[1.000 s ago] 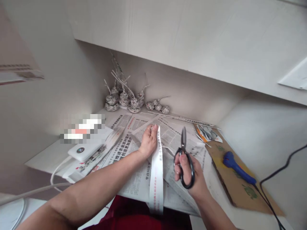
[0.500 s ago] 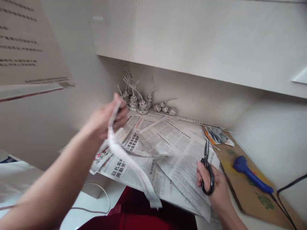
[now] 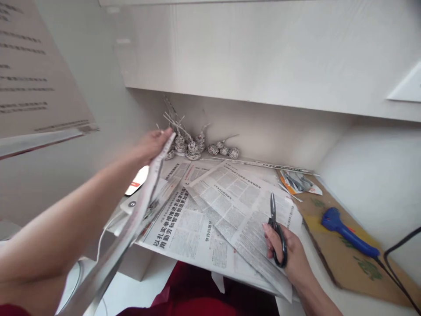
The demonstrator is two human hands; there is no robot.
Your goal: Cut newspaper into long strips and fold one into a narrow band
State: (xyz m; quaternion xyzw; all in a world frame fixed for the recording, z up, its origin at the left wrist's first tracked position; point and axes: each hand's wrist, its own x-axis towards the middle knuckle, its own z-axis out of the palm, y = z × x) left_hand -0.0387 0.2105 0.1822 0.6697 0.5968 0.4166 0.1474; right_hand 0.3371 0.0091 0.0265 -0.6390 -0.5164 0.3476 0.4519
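Observation:
My left hand [image 3: 158,142] is raised at the left of the desk, its fingers pinched on one end of a long newspaper strip [image 3: 144,204]. The strip hangs down toward the lower left, blurred by motion. In my right hand [image 3: 289,250] is a pair of black-handled scissors [image 3: 278,237], held by the handles, with the blades together and pointing away from me. The scissors are over the printed newspaper sheets [image 3: 226,188], which lie overlapping on the desk.
Behind the sheets stand several woven paper gourds [image 3: 192,150] and thin paper rods [image 3: 263,164]. To the right, a blue glue gun [image 3: 348,235] with a black cord lies on cardboard [image 3: 338,267], near a packet [image 3: 297,182]. A cabinet [image 3: 230,57] overhangs the desk.
The paper strip has swung from hanging over the desk's front to the lower left. My left hand has turned with it. The scissors stay in my right hand, and the view has shifted slightly.

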